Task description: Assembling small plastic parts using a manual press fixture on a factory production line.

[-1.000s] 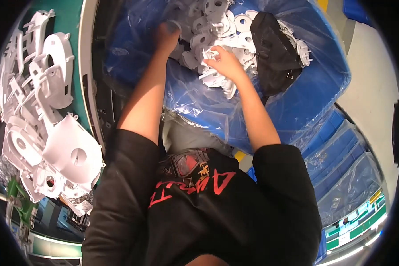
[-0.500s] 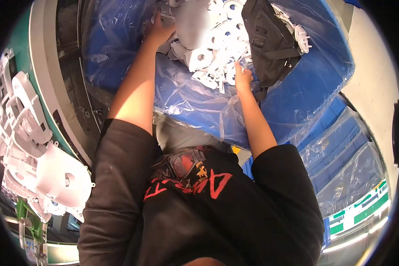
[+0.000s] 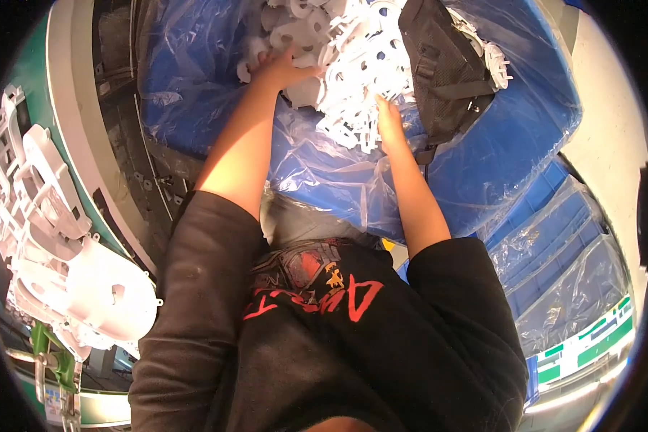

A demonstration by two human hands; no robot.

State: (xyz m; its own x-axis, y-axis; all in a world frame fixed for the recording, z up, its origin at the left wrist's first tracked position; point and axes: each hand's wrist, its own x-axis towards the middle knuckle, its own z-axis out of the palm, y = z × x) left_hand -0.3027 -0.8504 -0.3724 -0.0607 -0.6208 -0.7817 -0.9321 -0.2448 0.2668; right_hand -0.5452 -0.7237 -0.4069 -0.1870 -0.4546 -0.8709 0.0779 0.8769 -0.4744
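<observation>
White plastic parts (image 3: 371, 61), some with round holes, lie heaped in a large blue bin (image 3: 511, 144) lined with clear plastic film. Over the left side of the heap, my left hand (image 3: 284, 70) is open, its thumb and fingers spread against pale parts. My right hand (image 3: 390, 124) rests at the heap's near right edge with a digit stretched out and nothing visibly gripped; its other fingers are partly hidden. Just right of it, a black mesh bag with straps (image 3: 448, 79) lies on the parts.
More white plastic mouldings (image 3: 108, 288) are stacked at the left, beside a curved grey-white edge (image 3: 75, 93). Blue crates (image 3: 554, 252) covered with clear film stand at the lower right. The bin's film-covered near rim bends in front of me.
A large smooth oval pale piece beside my left hand is no longer seen there. The left hand has moved right and nearer; my right hand has barely shifted.
</observation>
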